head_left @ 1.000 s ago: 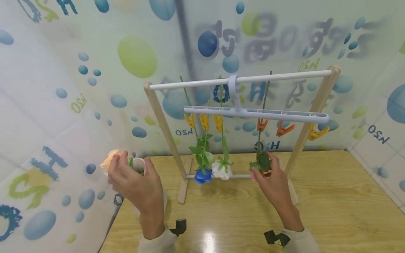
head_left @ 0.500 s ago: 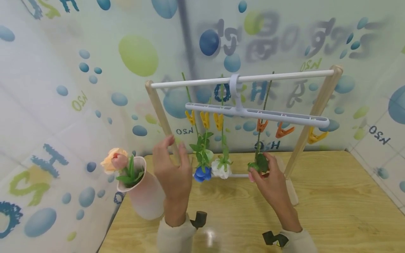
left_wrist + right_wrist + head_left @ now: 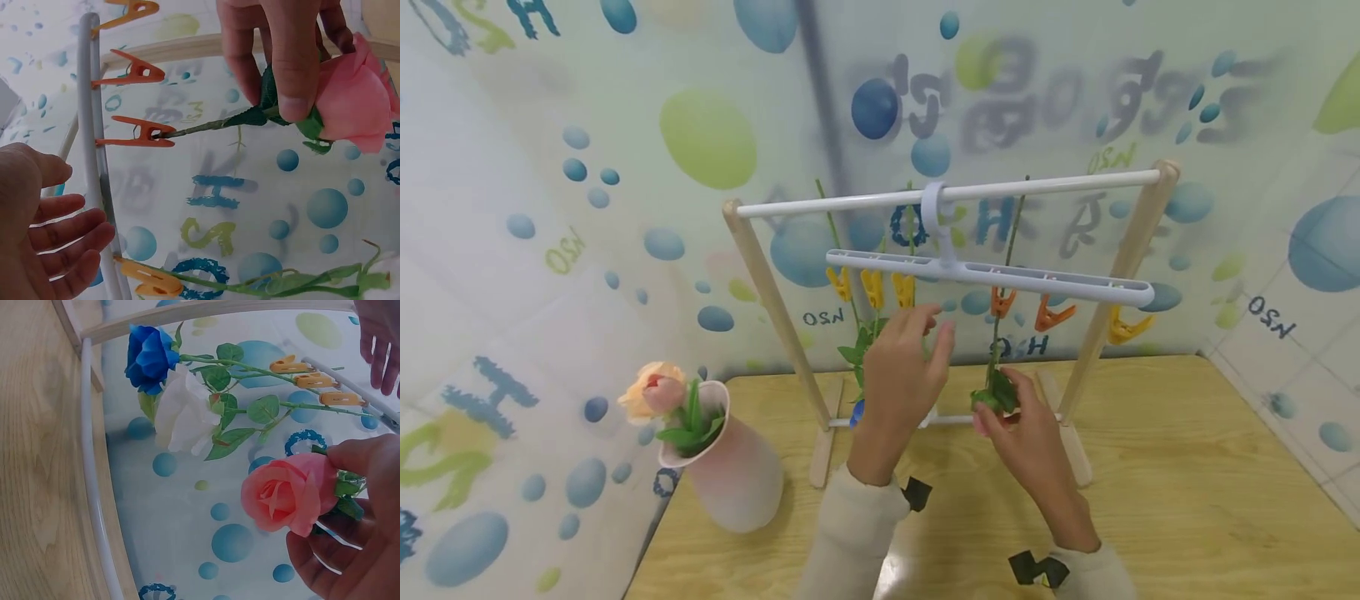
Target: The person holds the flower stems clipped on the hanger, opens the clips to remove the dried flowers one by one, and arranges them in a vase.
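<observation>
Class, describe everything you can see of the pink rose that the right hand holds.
The pink rose looks artificial, with layered fabric-like petals and green leaves at its base. It hangs head down, its thin green stem clamped in an orange clip on the white hanger bar. The right hand pinches it just behind the bloom.

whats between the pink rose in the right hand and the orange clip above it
Only the rose's own green stem: it runs from the pink rose, pinched by the right hand, to the orange clip gripping its end. The left wrist view shows it best.
</observation>
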Demonstrator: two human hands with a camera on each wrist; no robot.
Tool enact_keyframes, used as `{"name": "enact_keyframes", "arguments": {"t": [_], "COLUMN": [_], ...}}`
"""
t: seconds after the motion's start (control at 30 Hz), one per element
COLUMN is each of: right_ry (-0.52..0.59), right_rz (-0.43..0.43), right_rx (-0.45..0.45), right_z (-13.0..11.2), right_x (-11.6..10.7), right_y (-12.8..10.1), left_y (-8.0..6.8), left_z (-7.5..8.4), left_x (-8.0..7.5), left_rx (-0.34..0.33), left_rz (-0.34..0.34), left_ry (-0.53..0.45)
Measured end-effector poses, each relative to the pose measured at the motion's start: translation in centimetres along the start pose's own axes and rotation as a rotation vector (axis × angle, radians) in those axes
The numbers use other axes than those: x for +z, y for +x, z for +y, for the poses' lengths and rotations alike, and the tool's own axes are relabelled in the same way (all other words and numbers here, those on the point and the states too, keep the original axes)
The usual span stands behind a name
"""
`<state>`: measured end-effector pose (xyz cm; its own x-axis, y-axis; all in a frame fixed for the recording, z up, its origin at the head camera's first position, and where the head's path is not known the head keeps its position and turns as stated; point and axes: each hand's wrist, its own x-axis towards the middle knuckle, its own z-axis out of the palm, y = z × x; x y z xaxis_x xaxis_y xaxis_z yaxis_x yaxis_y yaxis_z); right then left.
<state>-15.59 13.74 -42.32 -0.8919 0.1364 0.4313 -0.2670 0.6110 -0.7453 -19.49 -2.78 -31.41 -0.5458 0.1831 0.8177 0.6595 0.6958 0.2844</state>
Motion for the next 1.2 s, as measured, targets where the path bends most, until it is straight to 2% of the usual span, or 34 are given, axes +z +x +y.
{"name": "enact_keyframes", "arguments": {"t": [0.3, 0.6, 0.8, 0.97, 1.2], "right_ry": [-0.003, -0.017, 0.006, 0.022, 0.02], "right_rz": [0.014, 0.016, 0.034, 0.033, 0.015], "right_rx": [-0.028, -0.037, -0.089, -0.143, -0.137], "right_z": [-0.1, 0.1, 0.3, 0.5, 0.6], "right_x": [0.0, 0.0, 0.0, 0.0, -0.1], "right_y": [0.1, 0.0, 0.0, 0.0, 0.1], "left_y": [1.3, 1.9, 2.3, 2.8, 3.1], "left_z": [0.5, 1.2, 2.2, 2.9, 3.1], "left_x": [2.0, 3.7, 4.9, 5.3, 5.9], "left_rx": [0.033, -0.021, -0.03, -0.023, 0.045], "left_rz": [-0.043, -0.107, -0.112, -0.064, 0.004], "left_ry": [0.002, -0.064, 0.029, 0.097, 0.233]}}
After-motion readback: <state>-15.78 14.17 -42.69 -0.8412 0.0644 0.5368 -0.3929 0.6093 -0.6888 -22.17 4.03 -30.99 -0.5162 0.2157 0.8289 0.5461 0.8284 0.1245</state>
